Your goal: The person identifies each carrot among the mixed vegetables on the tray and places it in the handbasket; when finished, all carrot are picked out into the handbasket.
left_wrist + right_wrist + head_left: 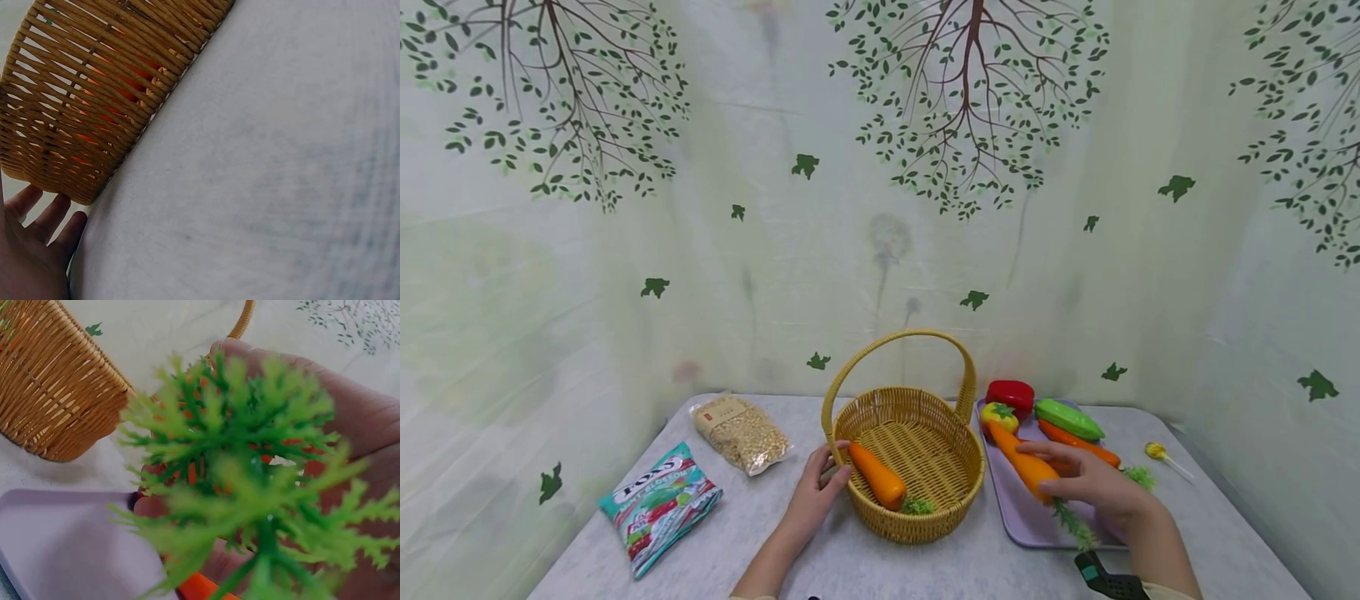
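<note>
My left hand (816, 492) rests against the left side of the wicker basket (917, 533), near the foot of its handle. In the left wrist view its spread fingers (49, 222) touch the basket's outer wall. A toy carrot (878, 477) with a green top lies inside the basket. At the right, my right hand (1093, 479) holds a second toy carrot (1022, 462) between thumb and fingers, over the lilac tray (1021, 525). That carrot's leafy green top (250, 462) hides much of the hand in the right wrist view.
On the tray lie a red toy vegetable (1011, 396), a yellow one (1000, 417), a green one (1069, 418) and another carrot (1078, 442). A lollipop (1167, 458) lies right of it. Left of the basket are a bag of grains (741, 432) and a candy bag (662, 508).
</note>
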The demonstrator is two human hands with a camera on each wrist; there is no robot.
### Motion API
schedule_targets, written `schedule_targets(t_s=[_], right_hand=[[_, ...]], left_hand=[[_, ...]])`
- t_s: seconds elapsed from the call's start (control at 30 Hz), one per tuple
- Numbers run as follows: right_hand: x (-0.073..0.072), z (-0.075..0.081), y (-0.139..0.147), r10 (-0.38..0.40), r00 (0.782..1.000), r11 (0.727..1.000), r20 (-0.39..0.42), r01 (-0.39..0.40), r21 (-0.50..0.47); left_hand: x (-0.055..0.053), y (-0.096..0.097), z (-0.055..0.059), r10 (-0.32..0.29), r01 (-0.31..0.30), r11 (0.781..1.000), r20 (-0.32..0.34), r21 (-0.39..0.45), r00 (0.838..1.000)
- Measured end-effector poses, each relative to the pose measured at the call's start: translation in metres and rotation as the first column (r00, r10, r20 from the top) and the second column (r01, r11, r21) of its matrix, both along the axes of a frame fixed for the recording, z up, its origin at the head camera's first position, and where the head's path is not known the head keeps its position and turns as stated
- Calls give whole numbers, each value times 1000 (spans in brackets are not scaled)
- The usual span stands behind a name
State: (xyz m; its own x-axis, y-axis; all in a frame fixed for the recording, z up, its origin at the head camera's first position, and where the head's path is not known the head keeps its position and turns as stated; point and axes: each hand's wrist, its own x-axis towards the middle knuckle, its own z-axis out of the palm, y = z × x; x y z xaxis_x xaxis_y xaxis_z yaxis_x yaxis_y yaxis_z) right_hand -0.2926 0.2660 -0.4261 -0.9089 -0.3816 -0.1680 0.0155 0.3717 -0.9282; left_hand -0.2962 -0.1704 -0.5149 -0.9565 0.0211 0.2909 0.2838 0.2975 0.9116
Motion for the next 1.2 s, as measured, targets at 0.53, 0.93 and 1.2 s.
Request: schedule_targets(t_s=[0.53, 0.93, 1.2], right_hand=[[-1, 5, -18, 131, 991, 991, 13, -130, -24], [-1, 9, -36, 211, 977, 972, -38, -214, -99], [0, 11, -53, 187, 979, 971, -77, -196, -133]], left_hand=[[0, 0, 4, -12, 12, 1000, -4, 6, 1000], [1, 1, 3, -3, 3, 1000, 8, 0, 1000], [1, 1, 3, -9, 9, 1000, -8, 4, 1000]])
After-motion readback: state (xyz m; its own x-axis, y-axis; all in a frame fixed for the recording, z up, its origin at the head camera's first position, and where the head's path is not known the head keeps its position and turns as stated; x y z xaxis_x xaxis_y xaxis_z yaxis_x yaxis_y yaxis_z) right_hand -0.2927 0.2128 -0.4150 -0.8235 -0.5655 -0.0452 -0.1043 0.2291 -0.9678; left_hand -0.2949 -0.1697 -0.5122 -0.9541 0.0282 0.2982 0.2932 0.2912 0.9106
